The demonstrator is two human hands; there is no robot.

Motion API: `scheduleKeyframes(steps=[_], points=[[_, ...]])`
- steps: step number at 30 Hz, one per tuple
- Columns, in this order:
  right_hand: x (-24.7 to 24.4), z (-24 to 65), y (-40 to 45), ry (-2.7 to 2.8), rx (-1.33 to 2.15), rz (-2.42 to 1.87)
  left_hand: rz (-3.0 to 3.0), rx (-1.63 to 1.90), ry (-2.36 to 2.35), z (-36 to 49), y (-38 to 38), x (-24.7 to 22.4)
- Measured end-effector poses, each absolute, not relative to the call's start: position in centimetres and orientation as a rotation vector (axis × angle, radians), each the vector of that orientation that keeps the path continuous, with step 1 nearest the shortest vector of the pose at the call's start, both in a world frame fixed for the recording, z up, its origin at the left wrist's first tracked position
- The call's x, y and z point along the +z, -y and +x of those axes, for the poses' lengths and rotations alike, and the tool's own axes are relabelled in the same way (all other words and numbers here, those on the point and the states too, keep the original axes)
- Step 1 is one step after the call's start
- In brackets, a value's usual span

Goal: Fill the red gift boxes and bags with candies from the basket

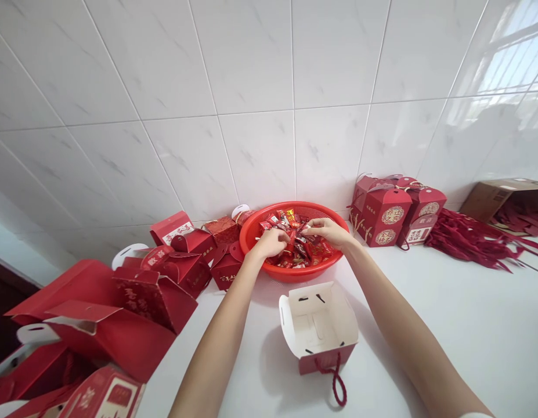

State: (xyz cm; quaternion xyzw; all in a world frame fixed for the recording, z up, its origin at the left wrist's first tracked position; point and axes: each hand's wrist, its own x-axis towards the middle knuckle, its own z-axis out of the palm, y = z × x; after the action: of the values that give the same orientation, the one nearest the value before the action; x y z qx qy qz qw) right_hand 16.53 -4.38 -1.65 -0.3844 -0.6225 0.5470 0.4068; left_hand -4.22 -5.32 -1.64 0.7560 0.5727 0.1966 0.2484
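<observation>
A red plastic basket (295, 275) stands against the wall, filled with small wrapped candies (301, 249), mostly in red wrappers. My left hand (272, 241) reaches into its left side, fingers closed on a red-wrapped candy at their tips. On the other side, my right hand (327, 231) pinches a small piece with a whitish edge, seemingly another wrapped candy; the fingers partly cover it. Between my forearms, nearer to me, an open red gift box (327, 360) shows its white, bare inside. Its flaps are up, and a dark red cord handle (338, 383) hangs over the front.
Many red gift boxes (155, 290) crowd the left side of the white table (451, 313). Closed gift boxes (384, 215) stand at the back right. Beside them lie a heap of dark red ribbons (469, 238) and a cardboard box (490, 200). A tiled wall (255, 151) bounds the back.
</observation>
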Motion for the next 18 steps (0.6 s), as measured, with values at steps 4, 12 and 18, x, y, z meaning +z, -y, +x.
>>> scheduleKeyframes(steps=[4, 12, 18], points=[[-1.82, 16.44, 4.31, 1.543, 1.379, -0.967, 2.134, -0.037, -1.399, -4.07, 5.43, -1.69], [-2.23, 16.43, 3.89, 1.494, 1.399, -0.926, 2.162, -0.139, -1.473, -3.83, 5.56, -1.31], [-2.17, 16.44, 3.92, 1.473, 1.391, -0.908, 2.175, -0.043, -1.504, -3.79, 6.25, -1.09]])
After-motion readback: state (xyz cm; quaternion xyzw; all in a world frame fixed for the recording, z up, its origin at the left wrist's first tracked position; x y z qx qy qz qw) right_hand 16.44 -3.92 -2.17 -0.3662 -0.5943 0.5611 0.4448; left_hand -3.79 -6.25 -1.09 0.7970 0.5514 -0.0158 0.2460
